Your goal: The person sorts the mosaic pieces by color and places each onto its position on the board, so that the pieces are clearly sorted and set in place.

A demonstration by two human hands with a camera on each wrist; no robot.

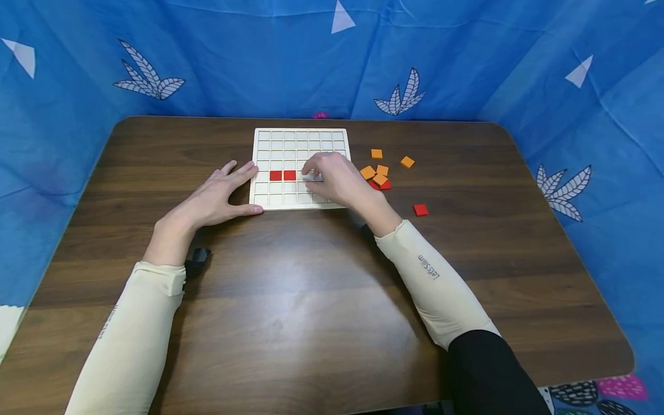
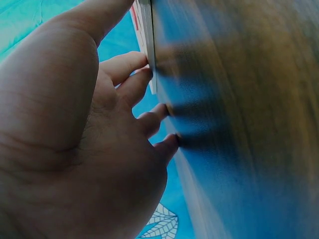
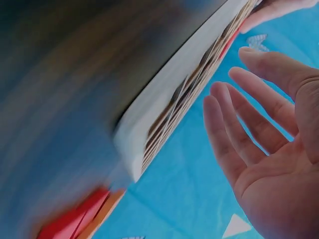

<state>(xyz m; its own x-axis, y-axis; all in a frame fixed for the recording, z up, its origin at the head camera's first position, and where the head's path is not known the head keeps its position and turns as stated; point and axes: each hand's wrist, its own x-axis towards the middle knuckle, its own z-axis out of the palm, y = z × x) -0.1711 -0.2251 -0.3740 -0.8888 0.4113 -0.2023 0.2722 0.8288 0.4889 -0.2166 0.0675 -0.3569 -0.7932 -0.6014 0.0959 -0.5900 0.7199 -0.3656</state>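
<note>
A white gridded board (image 1: 282,199) lies at the far middle of the table. Two red square tiles (image 1: 275,176) sit side by side in its cells, left of centre. My left hand (image 1: 212,199) is spread at the board's left side, thumb at the near corner and fingertips along the edge; its fingers (image 2: 132,87) reach the board's rim in the left wrist view. Over the right half of the board hovers my right hand (image 1: 337,176), hiding some cells. Its fingers (image 3: 254,117) are loosely bent, with nothing between them and the thumb in the right wrist view.
Right of the board lies a loose group of orange tiles (image 1: 377,154) with red tiles (image 1: 385,184) partly under them. A single red tile (image 1: 421,210) lies nearer the front. Blue patterned cloth (image 1: 270,63) hangs behind the wooden table (image 1: 259,323).
</note>
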